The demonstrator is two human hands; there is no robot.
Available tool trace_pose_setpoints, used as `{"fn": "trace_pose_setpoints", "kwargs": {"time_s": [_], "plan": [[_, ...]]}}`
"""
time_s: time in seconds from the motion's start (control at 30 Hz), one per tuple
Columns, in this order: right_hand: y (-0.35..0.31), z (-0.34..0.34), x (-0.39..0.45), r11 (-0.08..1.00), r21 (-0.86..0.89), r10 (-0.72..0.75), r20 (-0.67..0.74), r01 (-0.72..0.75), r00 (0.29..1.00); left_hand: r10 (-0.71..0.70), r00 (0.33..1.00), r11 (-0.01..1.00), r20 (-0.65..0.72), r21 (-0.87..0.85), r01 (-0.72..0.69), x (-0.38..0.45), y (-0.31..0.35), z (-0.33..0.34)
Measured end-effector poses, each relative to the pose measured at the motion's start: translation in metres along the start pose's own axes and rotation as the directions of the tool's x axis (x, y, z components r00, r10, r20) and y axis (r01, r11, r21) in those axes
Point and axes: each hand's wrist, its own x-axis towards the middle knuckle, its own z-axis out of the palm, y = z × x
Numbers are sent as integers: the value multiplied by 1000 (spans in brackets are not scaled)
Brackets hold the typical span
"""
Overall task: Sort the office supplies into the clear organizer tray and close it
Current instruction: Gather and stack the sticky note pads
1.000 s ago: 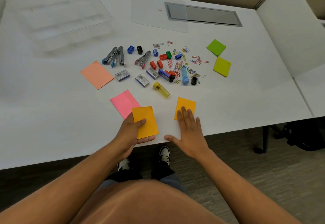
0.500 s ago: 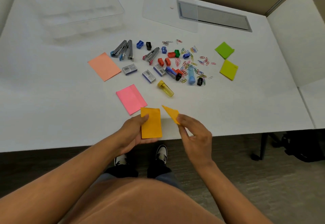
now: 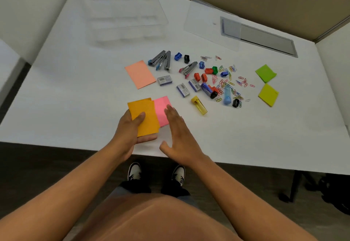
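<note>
My left hand (image 3: pixel 130 129) grips a stack of orange sticky notes (image 3: pixel 144 116), thumb on top, near the table's front edge. My right hand (image 3: pixel 180 136) is open with straight fingers, its fingertips over the pink sticky notes (image 3: pixel 161 106) that lie partly under the orange stack. The clear organizer tray (image 3: pixel 121 13) stands at the back left, and its clear lid (image 3: pixel 212 24) lies at the back centre. Staplers (image 3: pixel 161 59), staple boxes (image 3: pixel 164 80), sharpeners (image 3: pixel 208 71) and paper clips (image 3: pixel 231 83) are scattered in the middle.
A salmon sticky pad (image 3: pixel 140 74) lies left of the pile. Green (image 3: pixel 265 73) and yellow-green (image 3: pixel 268 95) pads lie to the right. A yellow sharpener (image 3: pixel 199 105) sits near my right hand. A grey cable hatch (image 3: pixel 265 40) is at the back right.
The second orange pad went from my right hand onto the stack in my left hand. My right hand opened and moved left over the pink pad. The left hand shifted toward the pink pad.
</note>
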Motion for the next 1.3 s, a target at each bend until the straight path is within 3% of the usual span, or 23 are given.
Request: {"fn": "trace_pose_setpoints", "kwargs": {"time_s": [0.07,0.2,0.27,0.37,0.43,0.5,0.6,0.67,0.73,0.83,0.93,1.0,1.07,1.13,1.23,1.3], "plan": [[8,10,7,987,-148,-41,139,62,989,26,999,999,-38,-22,-27,0,4,-12],[14,27,-3,918,-375,-53,201,127,978,27,995,996,-98,-82,-35,-1,8,-29],[17,33,-16,894,-422,-88,160,149,983,10,993,993,-119,-120,-25,-3,9,-34],[22,40,-34,856,-438,-302,5,274,953,-11,990,988,-139,-154,-10,-7,9,-40],[19,38,-38,874,-355,-385,-86,333,919,-37,988,985,-150,-171,11,-8,8,-44],[10,30,-34,940,-176,-322,-171,293,931,-64,984,983,-164,-181,34,-9,8,-45],[-11,4,-10,975,219,51,-375,35,925,-72,981,982,-179,-186,39,-8,8,-42],[-23,-15,14,936,348,201,-409,-52,890,-103,982,977,-161,-201,69,-6,9,-36],[-31,-24,36,960,278,93,-390,21,916,-167,983,953,-81,-270,140,-4,10,-27],[-37,-14,55,960,47,-259,-240,278,936,-149,986,926,79,-338,167,-1,19,-10],[-35,1,63,893,-10,-450,-86,451,889,-99,990,961,-99,-266,69,7,33,-2],[-32,-4,75,880,126,-449,-93,458,889,-58,969,982,-238,-190,12,12,39,-6],[-22,-8,101,894,141,-408,-140,426,902,-31,950,975,-311,-220,-41,12,47,-11],[-11,-2,139,935,14,-352,-87,355,932,-2,929,962,-370,-254,-99,8,53,-15],[-4,14,185,946,-207,-229,123,251,966,35,881,954,-472,-246,-170,0,56,-21],[-6,21,195,932,-257,-215,181,257,960,29,857,947,-515,-259,-188,-5,52,-27]]}}
